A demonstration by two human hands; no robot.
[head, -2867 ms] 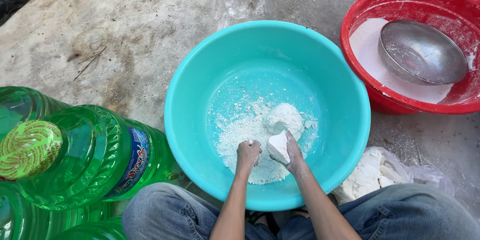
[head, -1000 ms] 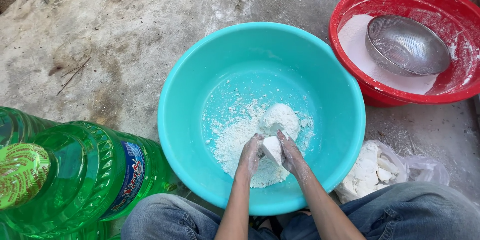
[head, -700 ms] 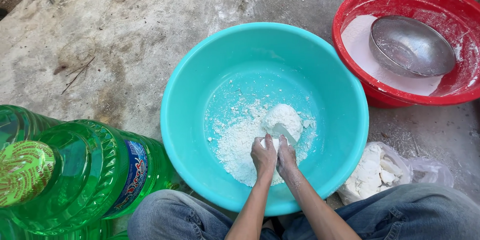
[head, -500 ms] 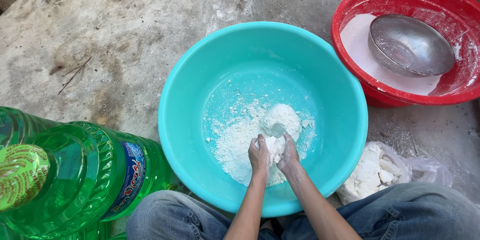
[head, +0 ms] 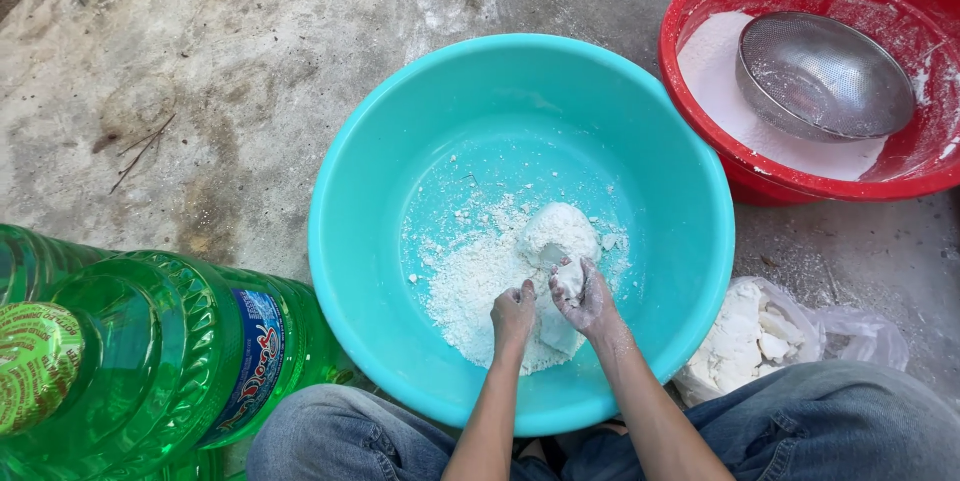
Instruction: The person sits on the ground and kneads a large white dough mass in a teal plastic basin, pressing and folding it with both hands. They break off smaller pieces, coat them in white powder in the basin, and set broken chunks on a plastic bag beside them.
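The turquoise basin [head: 400, 141] sits on the concrete floor [head: 200, 61], directly in front of the seated person's knees. Inside the basin, crumbled white powder [head: 470, 276] covers the near part of the bottom, with 1 rounded white lump [head: 558, 233] resting at the far edge of the powder.

The left hand [head: 512, 313] is clenched into a loose fist and presses down into the powder. The right hand [head: 583, 299], just beside it, is closed around a small white chunk [head: 570, 279], with its fingers curled over the piece. Both hands are dusted white.

To the right of the basin and further away stands a red basin [head: 700, 1] holding a white layer and 1 metal strainer [head: 820, 76]. Against the near right side of the turquoise basin lies a clear plastic bag [head: 860, 331] with white pieces. To the left of the basin stand green plastic bottles [head: 150, 361]
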